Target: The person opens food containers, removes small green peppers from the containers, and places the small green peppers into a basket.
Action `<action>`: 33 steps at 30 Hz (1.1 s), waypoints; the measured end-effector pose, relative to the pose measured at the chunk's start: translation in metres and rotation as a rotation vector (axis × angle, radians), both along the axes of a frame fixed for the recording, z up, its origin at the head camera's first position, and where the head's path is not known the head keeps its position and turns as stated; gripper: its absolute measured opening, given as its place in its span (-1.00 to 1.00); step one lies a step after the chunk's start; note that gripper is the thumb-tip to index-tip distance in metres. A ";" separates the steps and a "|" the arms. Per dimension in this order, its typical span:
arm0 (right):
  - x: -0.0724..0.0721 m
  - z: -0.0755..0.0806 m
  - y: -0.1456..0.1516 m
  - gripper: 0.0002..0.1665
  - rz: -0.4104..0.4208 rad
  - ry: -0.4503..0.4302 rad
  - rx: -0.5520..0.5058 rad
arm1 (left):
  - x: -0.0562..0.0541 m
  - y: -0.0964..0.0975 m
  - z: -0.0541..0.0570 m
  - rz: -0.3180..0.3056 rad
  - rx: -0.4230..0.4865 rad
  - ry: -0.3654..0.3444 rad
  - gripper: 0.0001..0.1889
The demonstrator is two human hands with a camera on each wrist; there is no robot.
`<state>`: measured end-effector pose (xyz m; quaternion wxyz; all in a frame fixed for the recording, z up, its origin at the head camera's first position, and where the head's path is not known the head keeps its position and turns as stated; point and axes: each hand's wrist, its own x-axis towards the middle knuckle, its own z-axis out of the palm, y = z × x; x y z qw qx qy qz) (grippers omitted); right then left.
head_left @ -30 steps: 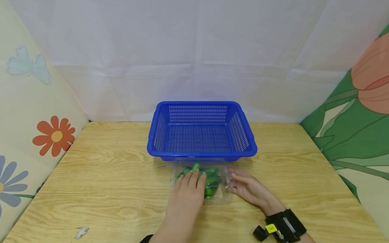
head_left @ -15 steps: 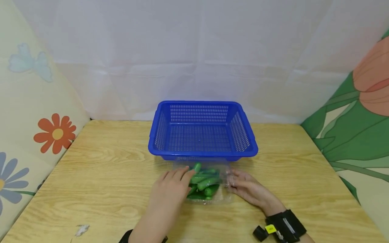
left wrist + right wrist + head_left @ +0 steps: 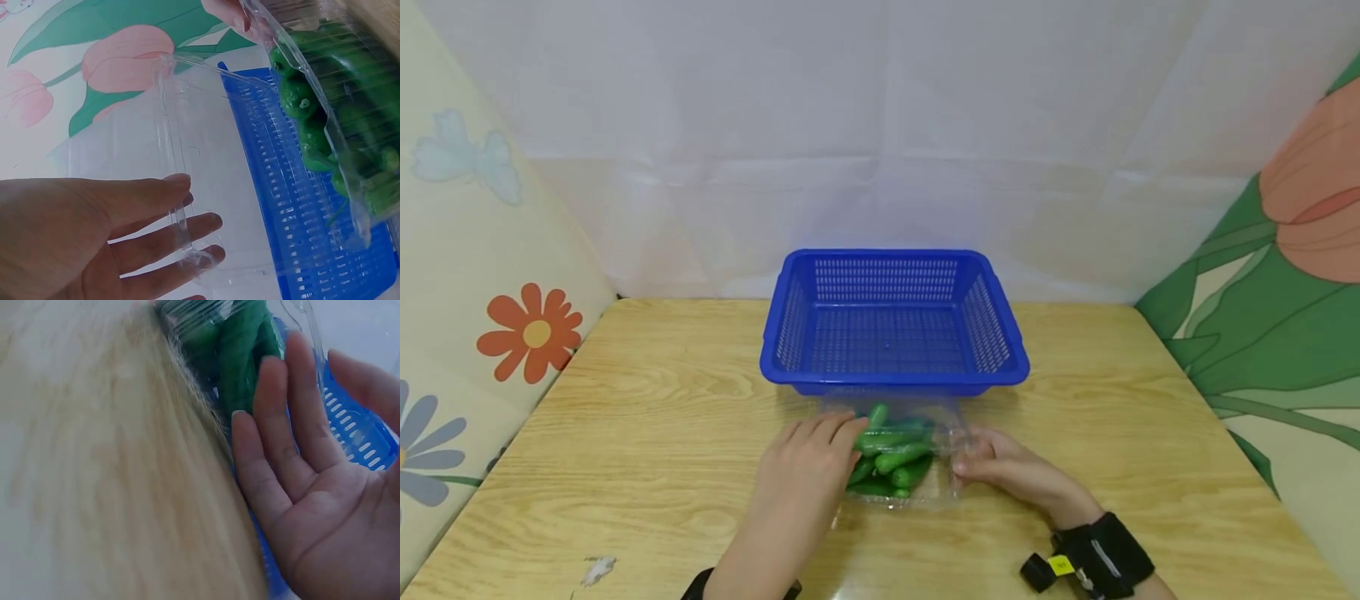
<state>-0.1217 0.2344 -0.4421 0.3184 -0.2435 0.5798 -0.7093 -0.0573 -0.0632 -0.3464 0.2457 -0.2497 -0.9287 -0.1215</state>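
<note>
A clear box [image 3: 944, 487] of green vegetables [image 3: 902, 457] sits on the counter [image 3: 662, 417], just on the near side of the blue basket [image 3: 895, 379]. Before the basket's left half, the left hand [image 3: 808, 458] pinches the clear lid [image 3: 215, 156]. Before its right half, the right hand [image 3: 1007, 467] touches the box, fingers straight, thumb apart.

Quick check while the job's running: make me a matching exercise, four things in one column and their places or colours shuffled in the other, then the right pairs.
Things:
1. Basket
2. Left hand
3. Green vegetables
4. Right hand

Places or colours:
A. Inside the clear container
B. At the container's right side
C. Blue, on the container's far side
D. At the container's left side

Pairs: 1-C, 2-D, 3-A, 4-B.
</note>
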 end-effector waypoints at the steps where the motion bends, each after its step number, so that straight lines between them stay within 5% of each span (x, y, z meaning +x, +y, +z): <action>1: 0.001 0.003 0.000 -0.36 -0.004 0.007 0.031 | 0.000 -0.001 0.000 -0.004 0.014 -0.002 -0.61; 8: 0.005 0.021 0.002 0.05 -0.069 -0.016 0.282 | 0.001 -0.003 0.003 -0.010 0.047 0.026 -0.64; 16: 0.000 0.027 0.009 -0.19 -0.028 0.083 0.241 | 0.004 -0.004 0.005 -0.015 0.073 0.058 -0.66; 24: 0.000 0.030 0.009 -0.15 0.031 0.179 0.206 | 0.007 -0.002 0.009 -0.045 0.115 0.124 -0.75; 33: 0.004 0.041 0.011 -0.22 0.030 0.213 0.304 | 0.012 -0.007 0.014 -0.004 0.155 0.126 -0.72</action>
